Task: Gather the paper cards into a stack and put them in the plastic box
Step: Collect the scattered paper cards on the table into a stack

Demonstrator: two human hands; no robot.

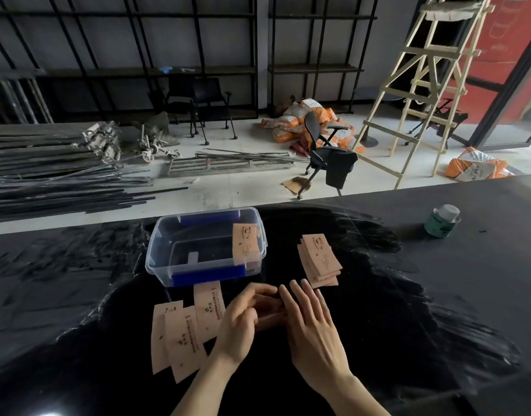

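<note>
A clear plastic box (159, 250) with blue clips stands on the black table, and one tan card (244, 243) leans inside its right end. My left hand (237, 322) and my right hand (309, 319) meet in front of the box, pressing a small bundle of cards (268, 319) between them. The bundle is mostly hidden by my fingers. Three overlapping cards (180, 334) lie flat to the left of my left hand. A loose pile of cards (319, 259) lies to the right of the box.
A green tin with a pale lid (443, 221) stands at the table's far right. The black table (423, 295) ends just behind the box. Beyond it are an office chair (324, 154), a wooden ladder (420, 85) and metal bars on the floor.
</note>
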